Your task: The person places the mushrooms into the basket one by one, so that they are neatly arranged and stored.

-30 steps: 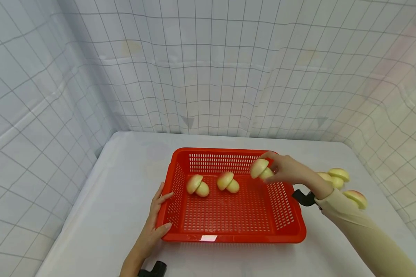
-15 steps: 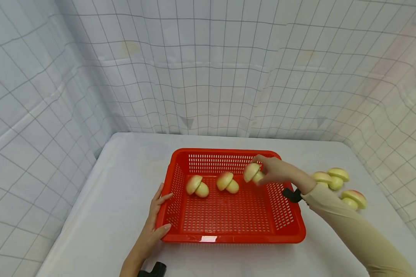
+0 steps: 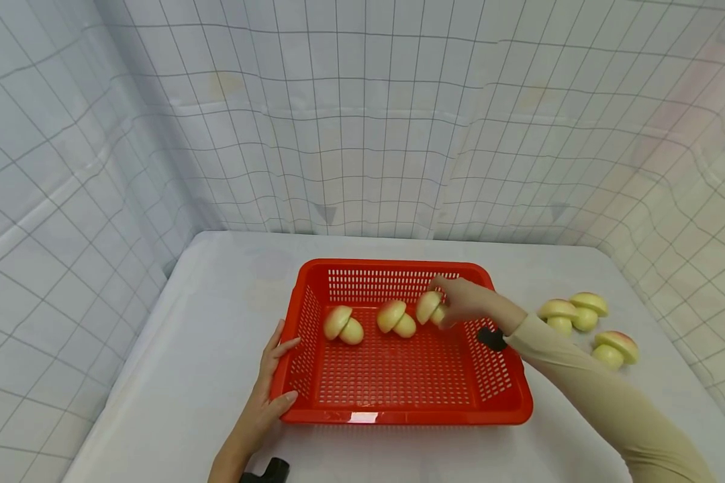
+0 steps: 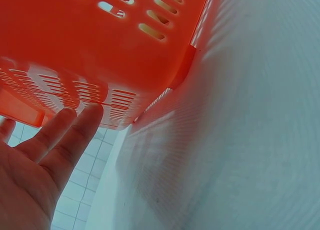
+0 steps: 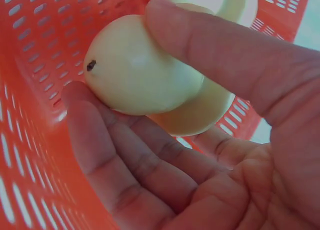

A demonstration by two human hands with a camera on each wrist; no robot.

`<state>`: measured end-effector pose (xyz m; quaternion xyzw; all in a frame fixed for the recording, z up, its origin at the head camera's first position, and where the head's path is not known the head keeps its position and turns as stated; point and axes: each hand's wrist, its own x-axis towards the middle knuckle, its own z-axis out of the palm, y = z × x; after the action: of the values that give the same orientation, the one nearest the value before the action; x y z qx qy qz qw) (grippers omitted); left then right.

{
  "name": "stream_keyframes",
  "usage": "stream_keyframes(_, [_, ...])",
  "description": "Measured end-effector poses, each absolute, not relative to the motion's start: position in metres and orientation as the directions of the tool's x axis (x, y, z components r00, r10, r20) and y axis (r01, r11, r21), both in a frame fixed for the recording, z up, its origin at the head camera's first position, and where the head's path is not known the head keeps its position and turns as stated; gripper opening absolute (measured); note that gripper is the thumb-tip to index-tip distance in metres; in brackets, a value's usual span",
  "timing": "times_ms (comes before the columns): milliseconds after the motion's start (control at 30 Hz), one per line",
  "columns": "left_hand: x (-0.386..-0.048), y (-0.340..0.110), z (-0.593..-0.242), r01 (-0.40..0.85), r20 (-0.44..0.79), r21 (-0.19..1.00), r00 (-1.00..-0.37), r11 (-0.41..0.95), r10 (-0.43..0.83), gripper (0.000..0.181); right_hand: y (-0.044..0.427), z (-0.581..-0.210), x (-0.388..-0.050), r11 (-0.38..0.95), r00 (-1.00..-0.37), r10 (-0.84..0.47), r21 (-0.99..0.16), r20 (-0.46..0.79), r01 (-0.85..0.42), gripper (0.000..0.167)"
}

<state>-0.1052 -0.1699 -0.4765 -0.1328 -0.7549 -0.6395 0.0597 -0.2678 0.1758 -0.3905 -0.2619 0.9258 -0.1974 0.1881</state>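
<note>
Inside the red plastic basket (image 3: 399, 416), my right hand (image 3: 468, 302) grips a smooth mushroom (image 3: 429, 306) with a pale yellow, pink-tinged cap. Thumb and fingers hold its rounded stem (image 5: 135, 65), which has a dark spot at its end. Two similar mushrooms lie on the basket floor: a middle mushroom (image 3: 395, 318) close to the held one, and a left mushroom (image 3: 343, 325). My left hand (image 3: 266, 396) rests at the basket's left side with straight fingers. Its fingertips touch the slotted outer wall (image 4: 120, 102), and its thumb lies on the rim near the front corner.
Several more mushrooms lie on the white table right of the basket, among them a front mushroom (image 3: 616, 349), a left one (image 3: 558, 315) and a back one (image 3: 589, 310). White grid-patterned curtains (image 3: 362, 134) surround the table (image 3: 217, 302).
My right hand has moved left and lower into the basket with its mushroom, from near the right wall to beside the middle mushroom. The left hand and basket have stayed put.
</note>
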Motion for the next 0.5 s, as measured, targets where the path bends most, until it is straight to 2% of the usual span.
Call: stream_keyframes(500, [-0.105,-0.170,-0.477,0.285,0.266,0.946,-0.955,0.156,0.133,0.067,0.168,-0.406,-0.272,0.821,-0.805,-0.512,-0.447,-0.301,-0.355,0.059])
